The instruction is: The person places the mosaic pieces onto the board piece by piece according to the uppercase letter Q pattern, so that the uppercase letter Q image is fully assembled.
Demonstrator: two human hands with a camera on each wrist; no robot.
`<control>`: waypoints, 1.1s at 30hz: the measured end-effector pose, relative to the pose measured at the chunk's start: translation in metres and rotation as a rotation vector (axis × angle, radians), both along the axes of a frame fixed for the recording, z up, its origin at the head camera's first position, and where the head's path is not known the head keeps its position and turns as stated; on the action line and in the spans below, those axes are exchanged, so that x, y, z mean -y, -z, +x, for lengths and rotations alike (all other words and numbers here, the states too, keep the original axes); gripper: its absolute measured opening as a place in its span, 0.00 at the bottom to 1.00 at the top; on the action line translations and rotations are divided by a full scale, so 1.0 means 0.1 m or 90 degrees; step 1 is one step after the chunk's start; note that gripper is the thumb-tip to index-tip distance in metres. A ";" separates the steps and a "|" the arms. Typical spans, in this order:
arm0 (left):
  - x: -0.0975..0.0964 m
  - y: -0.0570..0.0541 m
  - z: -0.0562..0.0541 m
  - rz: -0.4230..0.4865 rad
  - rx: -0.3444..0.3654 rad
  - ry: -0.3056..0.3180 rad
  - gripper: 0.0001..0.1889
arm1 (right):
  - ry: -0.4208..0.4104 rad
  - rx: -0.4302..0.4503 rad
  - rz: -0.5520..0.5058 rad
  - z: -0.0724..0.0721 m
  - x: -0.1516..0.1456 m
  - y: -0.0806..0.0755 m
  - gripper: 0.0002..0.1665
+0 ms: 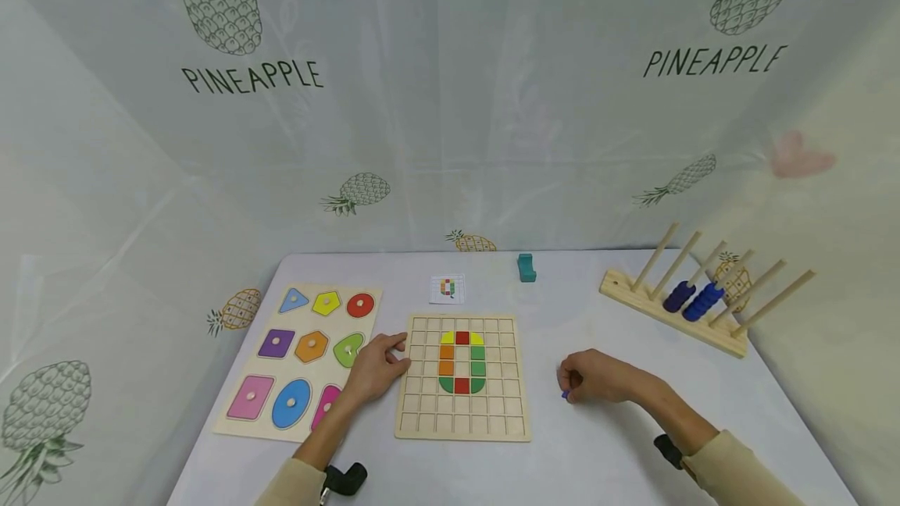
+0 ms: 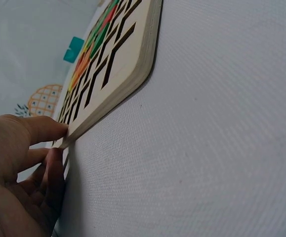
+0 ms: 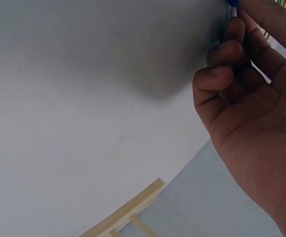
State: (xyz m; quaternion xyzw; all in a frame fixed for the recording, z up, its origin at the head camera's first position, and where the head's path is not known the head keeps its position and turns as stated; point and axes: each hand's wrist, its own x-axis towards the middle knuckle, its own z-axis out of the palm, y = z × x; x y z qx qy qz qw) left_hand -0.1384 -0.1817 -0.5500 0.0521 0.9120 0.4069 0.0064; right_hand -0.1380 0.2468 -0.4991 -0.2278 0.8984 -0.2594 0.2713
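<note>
A wooden grid board point(image 1: 462, 416) lies flat on the table, with yellow, red, orange and green pieces laid in a ring in its cells. At the board's left edge my left hand point(image 1: 377, 369) rests its thumb and fingertips, also seen up close in the left wrist view point(image 2: 29, 163). To the right of the board, my right hand point(image 1: 598, 377) pinches a small blue piece point(image 1: 566, 394) just over the tabletop. Only a bit of that blue piece shows in the right wrist view, so its shape is hidden. Behind the board lies a small pattern card point(image 1: 437, 297).
On the left, partly under my left forearm, is a shape puzzle board point(image 1: 235, 429) with knobbed pieces. A teal block point(image 1: 526, 268) stands at the back. A wooden peg rack point(image 1: 731, 343) with blue and purple beads point(image 1: 703, 301) occupies the right back.
</note>
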 end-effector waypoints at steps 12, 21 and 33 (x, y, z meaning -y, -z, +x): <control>0.00 0.01 0.00 -0.008 -0.003 -0.003 0.26 | -0.020 -0.020 0.005 0.02 0.04 0.03 0.12; 0.00 0.01 0.00 0.001 -0.006 -0.002 0.26 | -0.038 -0.034 -0.044 -0.01 0.09 0.02 0.11; 0.00 -0.01 0.00 0.000 0.000 -0.004 0.26 | -0.049 -0.067 -0.110 -0.06 0.38 0.03 0.07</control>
